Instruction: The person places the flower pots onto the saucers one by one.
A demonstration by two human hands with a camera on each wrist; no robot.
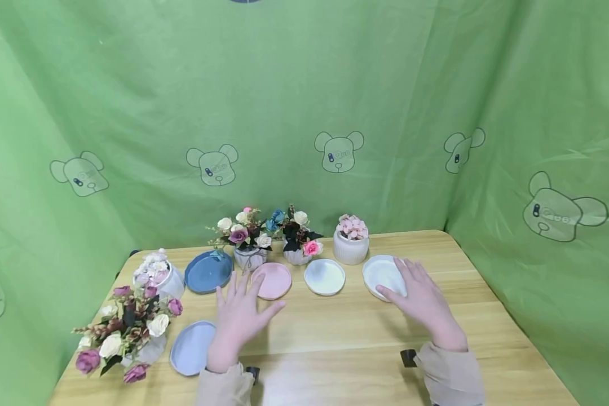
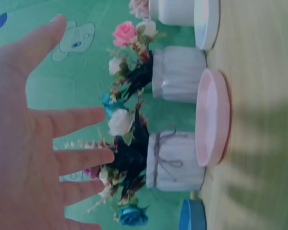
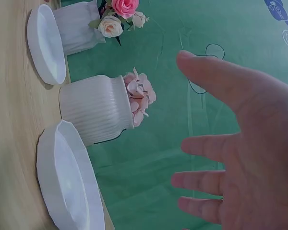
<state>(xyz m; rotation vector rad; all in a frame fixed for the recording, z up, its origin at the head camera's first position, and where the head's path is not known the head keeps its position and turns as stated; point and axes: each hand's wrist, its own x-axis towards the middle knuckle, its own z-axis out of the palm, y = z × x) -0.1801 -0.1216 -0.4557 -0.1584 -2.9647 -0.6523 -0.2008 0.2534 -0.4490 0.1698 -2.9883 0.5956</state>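
Note:
My left hand (image 1: 239,316) hovers over the table with fingers spread, holding nothing. Nearest to it are the pink plate (image 1: 275,281), the dark blue plate (image 1: 208,272) and the light blue plate (image 1: 192,348). In the left wrist view a white pot (image 2: 175,160) tied with a string bow stands behind the pink plate. My right hand (image 1: 426,299), also spread and holding nothing, overlaps the edge of a large white plate (image 1: 383,275) in the head view. A ribbed white pot (image 3: 98,108) with pale pink flowers stands beside that plate. Left of it lies a smaller white plate (image 1: 325,276).
At the left, a pot of purple and white roses (image 1: 132,332) stands before a white pot with pale flowers (image 1: 157,273). Another flower pot (image 1: 298,254) stands at the back edge of the wooden table (image 1: 335,361). Green curtains (image 1: 284,101) surround the table.

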